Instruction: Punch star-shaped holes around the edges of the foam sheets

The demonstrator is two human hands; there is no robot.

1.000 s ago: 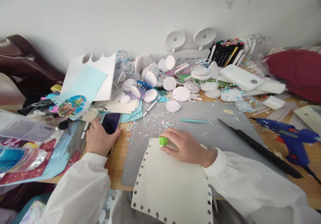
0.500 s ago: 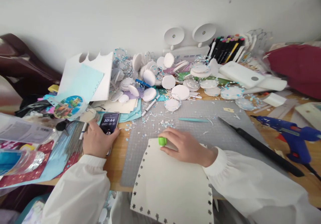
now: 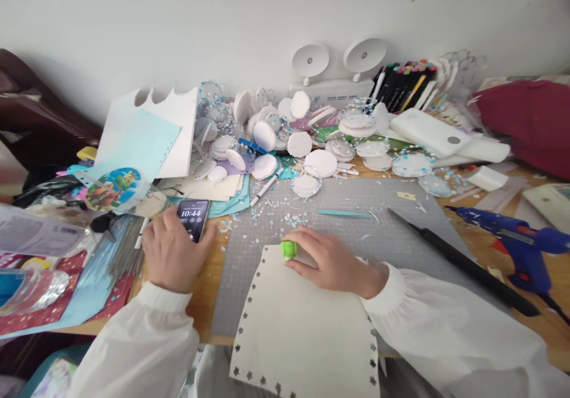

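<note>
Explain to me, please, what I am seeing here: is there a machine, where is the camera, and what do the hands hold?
There is no robot here, only a person with two bare hands. The camera is worn on the head and looks forward and down. The right hand holds a small green object between thumb and fingers, at the far edge of a pale sheet with flower shapes along its sides. The left hand partly covers a phone; I cannot tell whether it grips it. On the wooden table lie a grey mat, a black tool and a blue glue gun. Behind are many white discs.
</note>
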